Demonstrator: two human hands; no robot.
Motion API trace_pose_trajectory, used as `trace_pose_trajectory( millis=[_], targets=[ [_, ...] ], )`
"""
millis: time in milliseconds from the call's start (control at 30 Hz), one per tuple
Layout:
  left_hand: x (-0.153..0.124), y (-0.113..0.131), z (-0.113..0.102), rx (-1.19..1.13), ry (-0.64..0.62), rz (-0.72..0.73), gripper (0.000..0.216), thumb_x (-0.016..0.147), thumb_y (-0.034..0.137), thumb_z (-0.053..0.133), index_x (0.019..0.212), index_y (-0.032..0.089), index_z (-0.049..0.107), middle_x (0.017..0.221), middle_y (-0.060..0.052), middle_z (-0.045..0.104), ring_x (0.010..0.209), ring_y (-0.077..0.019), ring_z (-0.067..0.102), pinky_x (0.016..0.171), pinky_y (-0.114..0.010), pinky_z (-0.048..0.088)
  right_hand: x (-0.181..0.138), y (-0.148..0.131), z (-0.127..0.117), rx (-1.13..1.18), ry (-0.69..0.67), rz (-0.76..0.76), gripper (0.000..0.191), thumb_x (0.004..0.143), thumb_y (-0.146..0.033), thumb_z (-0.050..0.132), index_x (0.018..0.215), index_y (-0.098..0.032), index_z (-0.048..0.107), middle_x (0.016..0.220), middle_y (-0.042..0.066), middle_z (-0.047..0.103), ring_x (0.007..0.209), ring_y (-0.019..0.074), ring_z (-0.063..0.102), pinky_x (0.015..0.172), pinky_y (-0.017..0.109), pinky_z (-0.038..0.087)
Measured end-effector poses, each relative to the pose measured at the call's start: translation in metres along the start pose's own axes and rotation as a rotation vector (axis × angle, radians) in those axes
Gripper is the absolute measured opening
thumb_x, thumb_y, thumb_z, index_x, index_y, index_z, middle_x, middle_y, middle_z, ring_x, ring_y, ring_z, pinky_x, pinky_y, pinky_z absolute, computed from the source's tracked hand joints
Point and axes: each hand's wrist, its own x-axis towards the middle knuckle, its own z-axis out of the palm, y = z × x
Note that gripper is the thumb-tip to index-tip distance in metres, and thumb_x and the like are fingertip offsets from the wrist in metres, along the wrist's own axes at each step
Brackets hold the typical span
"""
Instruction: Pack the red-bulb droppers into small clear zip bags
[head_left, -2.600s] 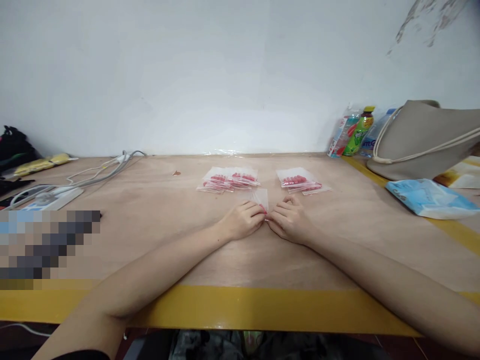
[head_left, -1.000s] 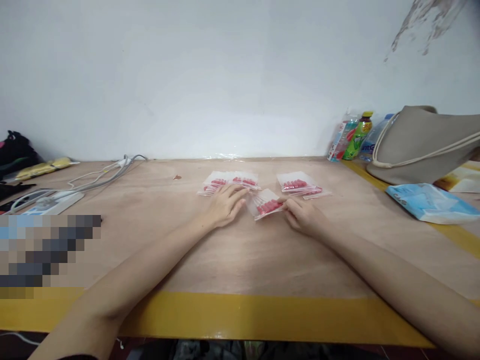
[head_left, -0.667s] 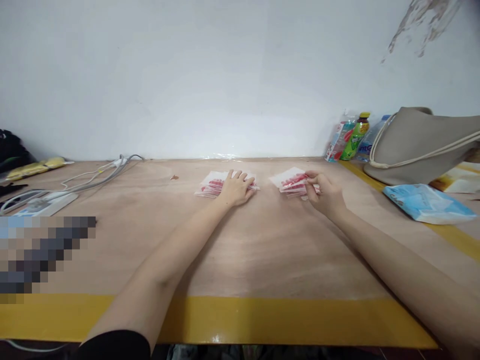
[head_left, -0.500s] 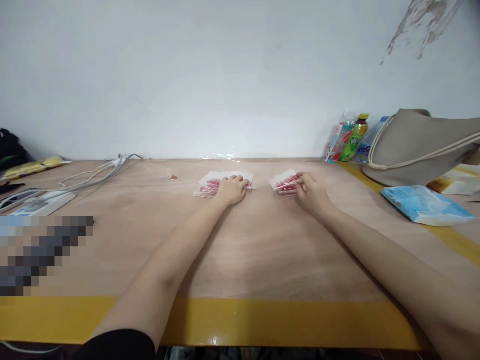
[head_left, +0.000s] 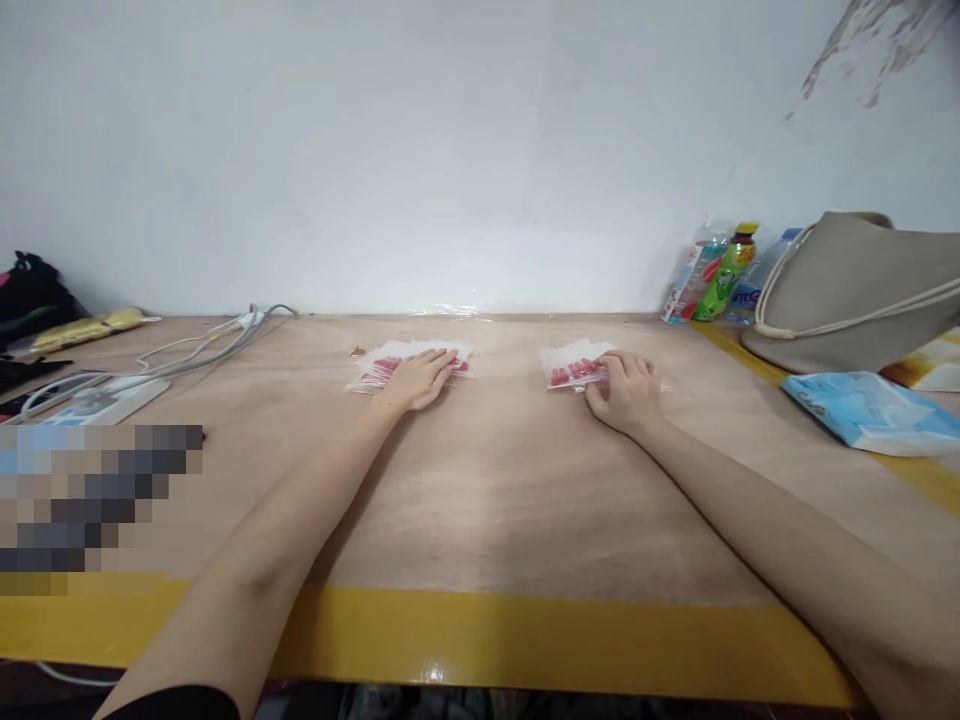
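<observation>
Two heaps of small clear zip bags with red pieces inside lie on a plywood table. My left hand lies flat, fingers stretched, on the near right part of the left heap. My right hand rests on the right heap, fingers curled down onto the bags' right edge. Neither heap is lifted off the table.
Grey cables and a white device lie at the left. At the right stand drink bottles, a beige bag and a blue packet. A yellow strip marks the table's near edge.
The single bag held between both hands went onto the right heap with my right hand. My left hand moved onto the left heap, which now sits further left.
</observation>
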Motion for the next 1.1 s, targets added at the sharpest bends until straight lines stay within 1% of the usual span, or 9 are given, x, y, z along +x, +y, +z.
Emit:
trace_pose_trajectory(
  millis=[133, 200, 267, 367, 467, 600, 833, 967, 1100],
  targets=[
    [0.009, 0.021, -0.009, 0.000, 0.064, 0.001, 0.036, 0.095, 0.026, 0.030, 0.123, 0.019, 0.051, 0.129, -0.008, 0.052, 0.121, -0.0245, 0.044, 0.099, -0.041, 0.033, -0.001, -0.010, -0.006, 0.020, 0.086, -0.099, 0.025, 0.074, -0.030, 0.055, 0.095, -0.016, 0.055, 0.096, 0.010, 0.063, 0.090, 0.0240, 0.054, 0.085, 0.040, 0.026],
    [0.011, 0.044, -0.010, -0.004, 0.080, 0.044, 0.033, 0.093, 0.021, 0.036, 0.123, 0.018, 0.051, 0.129, -0.009, 0.052, 0.121, -0.0263, 0.043, 0.099, -0.043, 0.032, -0.001, -0.016, -0.009, 0.047, 0.100, -0.142, 0.020, 0.075, -0.030, 0.055, 0.091, -0.017, 0.056, 0.093, 0.008, 0.065, 0.088, 0.0224, 0.055, 0.083, 0.038, 0.027],
    [0.010, 0.074, -0.008, -0.017, 0.065, 0.106, 0.030, 0.091, 0.019, 0.041, 0.119, 0.020, 0.053, 0.122, -0.009, 0.057, 0.114, -0.0263, 0.050, 0.096, -0.043, 0.034, -0.002, -0.022, -0.012, 0.086, 0.098, -0.175, 0.016, 0.075, -0.029, 0.056, 0.086, -0.018, 0.057, 0.089, 0.007, 0.066, 0.086, 0.0215, 0.056, 0.083, 0.037, 0.028],
    [0.007, 0.115, -0.005, -0.049, 0.031, 0.171, 0.025, 0.092, 0.029, 0.042, 0.111, 0.019, 0.056, 0.106, -0.010, 0.064, 0.093, -0.0242, 0.061, 0.082, -0.039, 0.043, -0.004, -0.033, -0.017, 0.152, 0.050, -0.228, 0.015, 0.075, -0.030, 0.058, 0.085, -0.019, 0.058, 0.083, 0.004, 0.066, 0.083, 0.0203, 0.056, 0.083, 0.037, 0.027],
    [0.002, 0.135, -0.005, -0.083, 0.031, 0.200, 0.032, 0.092, 0.036, 0.041, 0.115, 0.017, 0.053, 0.109, -0.010, 0.062, 0.096, -0.0237, 0.060, 0.081, -0.036, 0.045, -0.006, -0.043, -0.020, 0.197, -0.008, -0.275, 0.014, 0.078, -0.030, 0.057, 0.088, -0.019, 0.060, 0.084, 0.003, 0.067, 0.081, 0.0184, 0.056, 0.084, 0.036, 0.027],
    [-0.011, 0.124, -0.007, -0.268, 0.085, 0.233, 0.048, 0.084, 0.039, 0.054, 0.124, 0.015, 0.046, 0.125, -0.012, 0.052, 0.112, -0.0245, 0.052, 0.094, -0.036, 0.043, -0.006, -0.050, -0.018, 0.185, -0.025, -0.326, 0.012, 0.080, -0.024, 0.056, 0.090, -0.021, 0.062, 0.086, 0.002, 0.069, 0.081, 0.0177, 0.056, 0.084, 0.037, 0.026],
    [-0.044, 0.090, -0.007, -0.519, 0.060, 0.180, 0.035, 0.086, 0.030, 0.050, 0.119, 0.017, 0.056, 0.123, -0.010, 0.056, 0.111, -0.0222, 0.055, 0.096, -0.036, 0.045, -0.003, -0.055, -0.015, 0.170, -0.053, -0.391, 0.017, 0.084, -0.019, 0.053, 0.073, -0.022, 0.065, 0.076, -0.002, 0.070, 0.075, 0.0151, 0.055, 0.087, 0.038, 0.024],
    [-0.051, 0.086, -0.011, -0.552, 0.083, 0.156, 0.031, 0.086, 0.028, 0.050, 0.114, 0.020, 0.059, 0.115, -0.007, 0.061, 0.101, -0.0197, 0.061, 0.087, -0.033, 0.052, -0.002, -0.056, -0.017, 0.155, -0.099, -0.368, 0.018, 0.085, -0.020, 0.051, 0.075, -0.021, 0.066, 0.076, 0.001, 0.070, 0.078, 0.0160, 0.054, 0.086, 0.038, 0.024],
    [-0.050, 0.085, -0.010, -0.521, 0.140, 0.206, 0.026, 0.085, 0.026, 0.053, 0.108, 0.020, 0.063, 0.108, -0.006, 0.063, 0.092, -0.0178, 0.063, 0.080, -0.030, 0.053, -0.002, -0.056, -0.016, 0.135, -0.102, -0.340, 0.018, 0.084, -0.020, 0.051, 0.074, -0.020, 0.066, 0.074, 0.002, 0.069, 0.076, 0.0169, 0.054, 0.084, 0.038, 0.024]
  ],
)
